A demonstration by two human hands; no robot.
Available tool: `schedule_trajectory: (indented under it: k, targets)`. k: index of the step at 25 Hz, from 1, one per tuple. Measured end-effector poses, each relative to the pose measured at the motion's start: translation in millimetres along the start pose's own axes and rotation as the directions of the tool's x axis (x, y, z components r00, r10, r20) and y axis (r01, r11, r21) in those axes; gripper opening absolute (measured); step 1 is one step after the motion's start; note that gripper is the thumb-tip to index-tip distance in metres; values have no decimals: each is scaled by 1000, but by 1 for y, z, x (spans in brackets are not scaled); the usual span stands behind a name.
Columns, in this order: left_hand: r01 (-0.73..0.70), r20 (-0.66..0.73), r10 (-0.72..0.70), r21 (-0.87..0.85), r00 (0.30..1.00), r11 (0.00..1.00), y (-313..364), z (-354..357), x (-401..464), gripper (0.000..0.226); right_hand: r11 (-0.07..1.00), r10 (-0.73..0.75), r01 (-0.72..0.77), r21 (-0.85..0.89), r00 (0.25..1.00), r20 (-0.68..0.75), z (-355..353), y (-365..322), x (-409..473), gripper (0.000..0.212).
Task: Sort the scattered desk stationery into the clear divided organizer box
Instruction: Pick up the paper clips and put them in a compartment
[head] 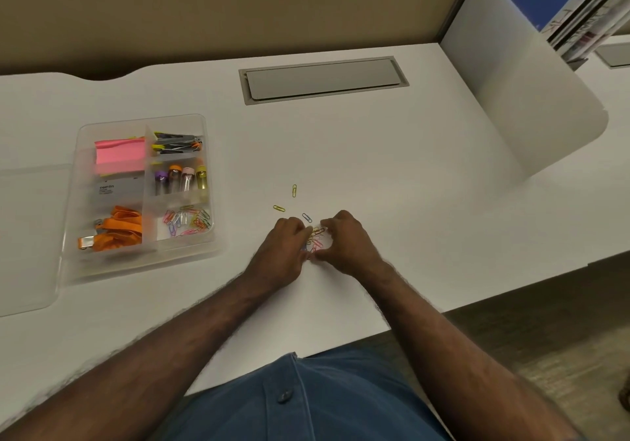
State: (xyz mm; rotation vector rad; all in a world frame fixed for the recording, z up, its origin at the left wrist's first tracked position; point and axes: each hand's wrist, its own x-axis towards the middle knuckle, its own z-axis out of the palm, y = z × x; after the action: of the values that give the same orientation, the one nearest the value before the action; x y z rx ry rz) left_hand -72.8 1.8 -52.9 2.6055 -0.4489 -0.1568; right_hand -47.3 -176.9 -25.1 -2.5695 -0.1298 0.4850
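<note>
Step in hand looks like gathering the last loose paper clips. Left hand [289, 236] and right hand [344, 239] meet on the white table [375, 168], fingers curled inward, cupping a small heap of coloured clips [316, 237] between them. Grip on both sides reads as raking and pinching at the heap; whether any clip is actually lifted, cannot tell. Three strays lie just beyond the hands: a blue clip [306, 217] near the fingertips, a yellow clip [279, 208] and a second yellow clip [294, 190] farther out. Clear organizer box [136, 270] sits well apart to the left, its near-right compartment already holding a clip pile [187, 222]; other compartments hold pink sticky notes [119, 156], small capped tubes [180, 178] and an orange lanyard [119, 227]. Next move, by my judgement: close firmly on the heap, carry it left to the clip compartment, then return for the strays.
</note>
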Motion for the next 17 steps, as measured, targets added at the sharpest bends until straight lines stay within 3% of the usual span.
schedule_trajectory:
  k: [6,12,17]
  targets:
    - [64,68,-61,-32,996,997,-3,-3,10,12,992,-25,22,-121,999,-22,16,-14,2,28]
    - [89,51,-85,-71,995,993,-16,-3,5,17,995,69,-68,-78,998,9,17,-18,5,8]
    - [29,-24,-28,25,999,999,-25,-4,-3,21,984,128,-138,116,988,87,10,-17,3,7]
